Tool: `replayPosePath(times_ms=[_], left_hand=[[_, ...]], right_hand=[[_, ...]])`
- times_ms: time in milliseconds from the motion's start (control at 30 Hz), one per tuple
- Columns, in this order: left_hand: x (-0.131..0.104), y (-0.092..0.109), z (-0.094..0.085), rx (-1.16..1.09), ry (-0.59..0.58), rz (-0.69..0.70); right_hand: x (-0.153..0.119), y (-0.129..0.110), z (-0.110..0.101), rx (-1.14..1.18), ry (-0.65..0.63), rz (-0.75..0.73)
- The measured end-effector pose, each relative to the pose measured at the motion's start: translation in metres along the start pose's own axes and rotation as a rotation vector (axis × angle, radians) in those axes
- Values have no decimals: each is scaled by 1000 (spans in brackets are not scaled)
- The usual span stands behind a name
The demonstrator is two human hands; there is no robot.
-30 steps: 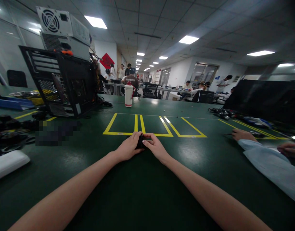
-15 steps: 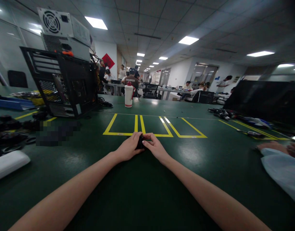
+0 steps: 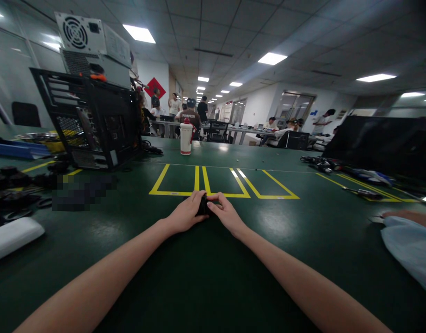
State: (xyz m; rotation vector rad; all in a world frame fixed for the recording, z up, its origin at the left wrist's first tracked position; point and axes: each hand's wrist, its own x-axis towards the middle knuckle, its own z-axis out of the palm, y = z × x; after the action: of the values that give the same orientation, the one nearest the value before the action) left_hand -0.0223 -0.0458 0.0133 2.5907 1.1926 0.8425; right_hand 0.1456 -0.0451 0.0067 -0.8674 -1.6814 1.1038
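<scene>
A small black object (image 3: 203,206) sits between my two hands, just in front of the yellow tape outlines (image 3: 178,194) on the green tabletop (image 3: 206,277). My left hand (image 3: 187,212) is closed around its left side, thumb low and fingers over the top. From the right, my right hand (image 3: 224,212) pinches at it with thumb and index finger. The fingers cover most of the object, so I cannot make out its kind.
A black computer case (image 3: 95,120) carries power supply units (image 3: 95,44) at the left. Beyond the outlines stands a white cup (image 3: 186,138). Dark parts and a white item (image 3: 15,238) lie left. At right are cables (image 3: 320,163) and another person's sleeve (image 3: 409,245).
My hands and the black object stay almost in place, the right fingers shifting only slightly. At the right edge, the other person's hand and sleeve have moved a little to the right.
</scene>
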Motion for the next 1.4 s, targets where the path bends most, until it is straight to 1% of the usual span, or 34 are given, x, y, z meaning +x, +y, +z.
replayPosePath(times_ms=[67,133,233,300,400,500,600,700,767,833,1000,1133,1200,1267,1333,1400], left_hand=[[0,0,0,-4,-2,-2],[-1,1,-1,-10,-7,-7],[-1,1,-2,-14,-15,-5],[-1,1,-1,-16,-19,0],[-1,0,0,-11,-10,2],[0,-1,2,1,2,5],[0,-2,3,-3,5,10],[0,-3,4,-15,6,7],[-1,-4,4,-17,-1,3],[-1,-5,4,-14,-10,1],[-1,-3,2,-8,-13,6],[-2,-2,1,-4,-7,7],[-2,-2,1,-8,-8,5],[-2,-2,0,-14,-16,4],[-1,-3,0,-13,-24,1],[-1,-2,1,-5,-23,-3]], right_hand=[[3,1,-1,-23,24,3],[3,0,-2,-14,19,36],[0,-2,-2,75,-52,71],[-3,-4,-1,136,-85,43],[-3,-4,1,124,-44,4],[1,1,1,39,16,5],[4,4,0,-1,35,23],[3,3,-2,57,-22,46],[-1,0,-2,119,-80,34],[-4,-2,-1,155,-102,19],[-3,-1,1,92,-12,-2],[2,1,-1,47,10,32],[2,2,-2,42,-7,52],[1,2,-3,70,-55,62],[-1,3,-2,116,-99,57],[-2,3,-1,139,-102,34]])
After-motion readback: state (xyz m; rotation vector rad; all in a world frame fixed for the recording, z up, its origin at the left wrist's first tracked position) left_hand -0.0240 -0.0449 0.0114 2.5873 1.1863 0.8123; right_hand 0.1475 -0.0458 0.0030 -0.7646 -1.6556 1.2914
